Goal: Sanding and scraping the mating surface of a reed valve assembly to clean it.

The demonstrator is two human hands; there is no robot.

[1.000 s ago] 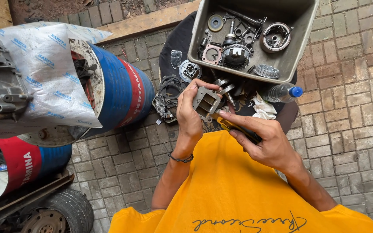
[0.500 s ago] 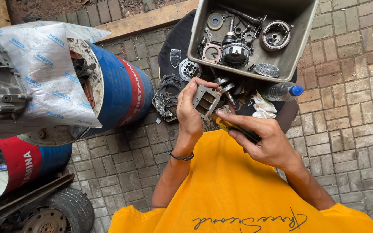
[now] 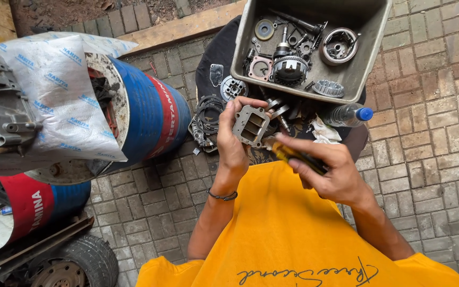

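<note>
Hands working a metal part

Left hand (image 3: 235, 141) clamped on square metal part (image 3: 251, 126), held up at centre. Right hand (image 3: 328, 167) at 4 o'clock, closed round screwdriver (image 3: 293, 155), tip touching part. Tray (image 3: 367, 58) of engine pieces at 1 o'clock; barrel (image 3: 155, 114) at 9.

A grey tray (image 3: 365, 79) holds gears and engine parts; a clear bottle (image 3: 346, 114) with a blue cap lies just below it; a blue and red drum (image 3: 155, 114) lies on its side on the brick floor (image 3: 431, 138), a white sack (image 3: 59, 90) draped over it; a tyre (image 3: 88, 258) shows at the lower left.
</note>
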